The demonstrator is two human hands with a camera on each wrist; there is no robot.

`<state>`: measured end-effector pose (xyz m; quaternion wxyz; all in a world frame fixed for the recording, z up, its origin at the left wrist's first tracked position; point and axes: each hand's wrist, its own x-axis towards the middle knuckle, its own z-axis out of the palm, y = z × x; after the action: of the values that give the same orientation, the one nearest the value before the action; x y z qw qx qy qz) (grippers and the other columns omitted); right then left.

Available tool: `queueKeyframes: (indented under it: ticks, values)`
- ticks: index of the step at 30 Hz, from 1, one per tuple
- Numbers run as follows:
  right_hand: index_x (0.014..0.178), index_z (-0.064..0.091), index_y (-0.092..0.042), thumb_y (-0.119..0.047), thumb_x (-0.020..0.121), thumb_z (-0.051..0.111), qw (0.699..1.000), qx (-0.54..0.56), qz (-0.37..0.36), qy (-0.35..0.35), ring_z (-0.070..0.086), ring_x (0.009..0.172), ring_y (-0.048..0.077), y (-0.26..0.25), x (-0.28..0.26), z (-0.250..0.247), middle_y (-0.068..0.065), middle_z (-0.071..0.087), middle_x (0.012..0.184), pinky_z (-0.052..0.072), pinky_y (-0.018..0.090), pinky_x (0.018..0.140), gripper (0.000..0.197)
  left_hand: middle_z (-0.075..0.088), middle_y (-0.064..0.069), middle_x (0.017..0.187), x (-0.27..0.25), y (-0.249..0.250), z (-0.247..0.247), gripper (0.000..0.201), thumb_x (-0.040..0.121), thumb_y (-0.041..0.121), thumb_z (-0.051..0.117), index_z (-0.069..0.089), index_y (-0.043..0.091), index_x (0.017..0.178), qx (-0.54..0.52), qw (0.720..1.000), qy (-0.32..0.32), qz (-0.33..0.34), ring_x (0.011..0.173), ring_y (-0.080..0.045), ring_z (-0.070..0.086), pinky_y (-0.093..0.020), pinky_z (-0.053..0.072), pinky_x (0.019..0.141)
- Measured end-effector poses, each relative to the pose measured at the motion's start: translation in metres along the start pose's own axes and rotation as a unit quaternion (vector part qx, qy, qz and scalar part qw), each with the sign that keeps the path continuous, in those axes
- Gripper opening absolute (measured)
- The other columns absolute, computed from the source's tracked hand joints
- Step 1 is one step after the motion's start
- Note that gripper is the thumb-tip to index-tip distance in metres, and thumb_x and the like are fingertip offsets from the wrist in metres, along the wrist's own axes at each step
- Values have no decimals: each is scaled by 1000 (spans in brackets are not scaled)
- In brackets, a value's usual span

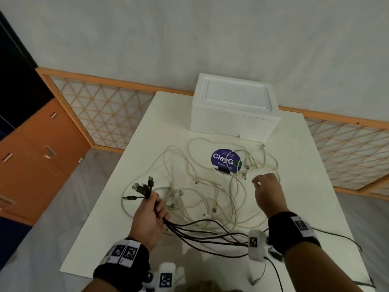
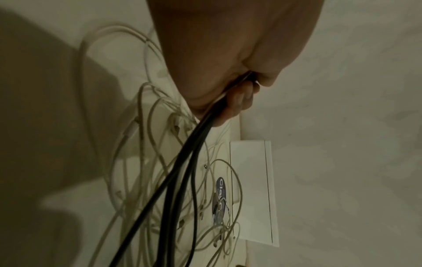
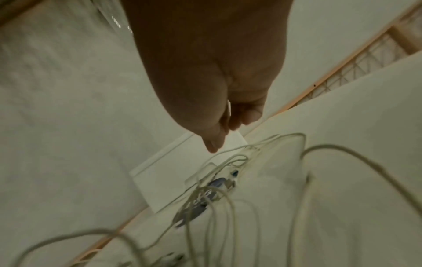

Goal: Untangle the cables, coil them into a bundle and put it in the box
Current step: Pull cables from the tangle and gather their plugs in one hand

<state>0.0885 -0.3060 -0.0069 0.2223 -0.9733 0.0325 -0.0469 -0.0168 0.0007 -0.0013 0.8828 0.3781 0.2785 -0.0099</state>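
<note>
My left hand (image 1: 150, 209) grips a bunch of black cables (image 1: 200, 234) just below their plug ends, which fan out up and left. The black strands trail right across the table's near part. In the left wrist view the black cables (image 2: 182, 171) run out from under my curled fingers (image 2: 239, 101). A loose tangle of white cables (image 1: 200, 186) lies spread over the middle of the white table (image 1: 168, 114). My right hand (image 1: 266, 190) hovers over the tangle's right side with loosely curled fingers (image 3: 219, 126) and holds nothing. The white foam box (image 1: 233, 110) stands at the back with its lid on.
A round purple sticker (image 1: 226, 159) lies under the white cables in front of the box. An orange cabinet (image 1: 42, 157) stands to the left. A wooden lattice screen (image 1: 105, 110) runs behind the table. One black cable hangs over the table's right near edge (image 1: 347, 239).
</note>
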Motion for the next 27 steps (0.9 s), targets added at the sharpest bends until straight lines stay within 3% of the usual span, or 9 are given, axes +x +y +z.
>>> queueKeyframes:
  ticks: [5,9,12,17,20,24,25,27]
  values:
    - [112,65,-17,-1,87,47,988,-50,2,-145,56,110,26,13,50,17,10,55,118,41,31,97,35,28,2,57,2,13,19,31,101,29,35,40,14,75,43,998,-36,2,46,-11,25,-26,28,48]
    - [123,60,-22,-18,89,55,975,-80,-37,-204,55,111,26,-2,67,31,8,53,122,42,32,97,35,27,1,58,7,17,28,27,100,24,36,51,6,88,73,996,-45,-7,46,-11,26,-26,28,48]
    - [118,61,-23,-24,88,54,976,-90,-50,-193,57,102,29,-8,72,40,9,53,114,46,33,88,30,26,1,57,14,16,31,23,100,18,37,51,4,90,81,996,-38,-3,44,-10,26,-25,28,45]
    - [113,55,-20,-17,91,39,965,-175,-100,-167,59,96,28,-16,74,32,7,60,109,50,38,81,27,25,1,57,20,13,34,22,100,16,38,52,5,87,96,995,-27,2,45,-10,25,-25,26,47]
    - [109,56,-19,-13,88,39,954,-244,-151,-89,58,96,26,-29,71,8,3,63,103,42,38,79,28,28,1,58,18,14,38,22,100,14,38,55,4,90,98,995,-32,10,47,-11,25,-27,25,51]
    - [93,65,-22,-10,79,52,950,-249,-187,15,58,84,29,-60,62,-47,1,62,84,38,35,71,22,38,-2,62,12,19,52,19,97,5,42,59,3,90,108,991,-62,40,47,-11,29,-24,30,48]
    - [92,63,-22,-10,80,54,949,-256,-186,5,58,82,29,-67,59,-62,2,62,83,36,33,68,19,44,-2,65,9,21,57,18,96,3,43,60,3,91,119,989,-70,53,46,-10,30,-23,31,47]
    - [96,58,-21,-15,87,49,937,-274,-200,-87,61,85,28,-83,53,-86,3,62,89,39,31,65,14,58,-2,72,4,24,71,18,95,1,46,63,3,93,153,981,-85,87,45,-9,31,-22,33,47]
